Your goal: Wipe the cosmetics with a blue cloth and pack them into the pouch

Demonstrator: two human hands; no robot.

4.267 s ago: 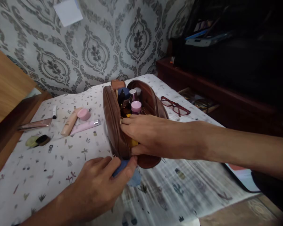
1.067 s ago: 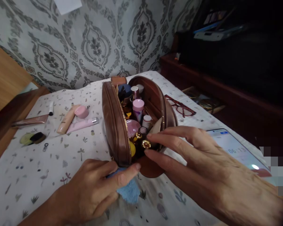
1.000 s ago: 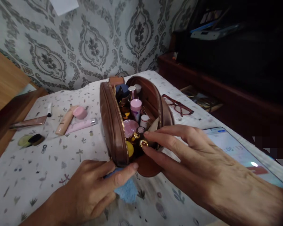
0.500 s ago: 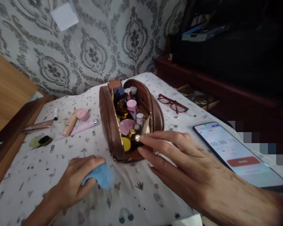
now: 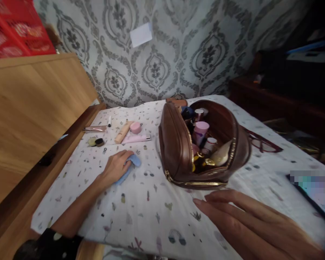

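My left hand (image 5: 115,167) lies on the patterned tablecloth (image 5: 141,206), its fingers curled over a small blue cloth (image 5: 130,167). My right hand (image 5: 241,224) rests flat and open on the cloth, in front of the brown leather pouch (image 5: 178,148), holding nothing. The pouch is unzipped and stands open, packed with several small cosmetic bottles and jars; a pink-capped bottle (image 5: 201,130) stands up in its middle. The left hand is about a hand's width left of the pouch.
Loose cosmetics lie at the back left: a beige tube (image 5: 122,131), a pink tube (image 5: 137,139), a pink jar (image 5: 135,127), a small dark compact (image 5: 99,142). Red glasses (image 5: 261,142) lie right of the pouch. A wooden headboard (image 5: 29,115) rises on the left.
My left hand has slid left, away from the pouch, taking the blue cloth with it. My right hand has drawn back from the pouch's opening. My view has swung left.
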